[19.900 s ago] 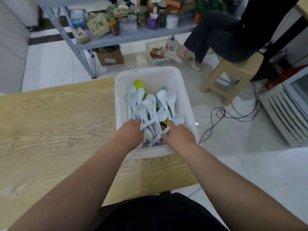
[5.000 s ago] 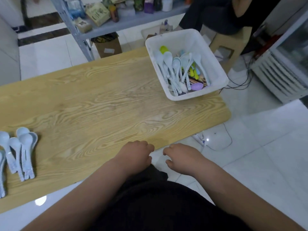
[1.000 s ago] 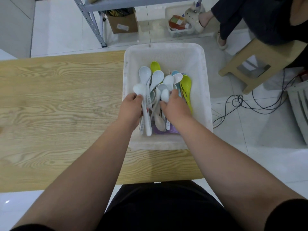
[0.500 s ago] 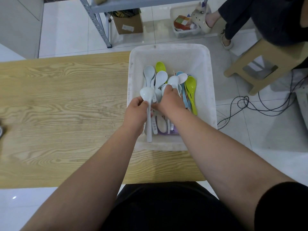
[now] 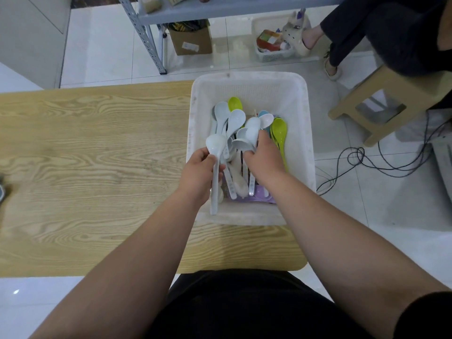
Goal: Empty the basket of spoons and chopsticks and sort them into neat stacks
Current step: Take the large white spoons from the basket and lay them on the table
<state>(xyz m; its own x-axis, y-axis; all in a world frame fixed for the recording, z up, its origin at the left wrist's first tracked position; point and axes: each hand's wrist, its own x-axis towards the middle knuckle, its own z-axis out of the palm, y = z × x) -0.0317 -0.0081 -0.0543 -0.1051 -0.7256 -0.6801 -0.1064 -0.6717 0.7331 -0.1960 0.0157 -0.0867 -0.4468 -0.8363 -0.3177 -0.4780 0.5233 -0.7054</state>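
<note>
Tiled room, pale floor. Tabletop (image 5: pixel 97 155): light wood grain. Basket (image 5: pixel 249 217): white plastic with mesh walls, at the tabletop's right edge. Left hand (image 5: pixel 199 172): grips one white spoon (image 5: pixel 214 182) by its handle. Right hand (image 5: pixel 263 160): clasps several spoons just below their bowls. Spoons (image 5: pixel 234 118): heaped in the basket, mostly white, a few lime and blue. Probably light, stiff and slippery when bundled, so best taken by the handles. Chopsticks: barely visible beneath the heap.

White basket (image 5: pixel 303 133) holds pale-blue spoons (image 5: pixel 234 118) and lime-green spoons (image 5: pixel 280 130); table (image 5: pixel 97 155) light wood-grain.
</note>
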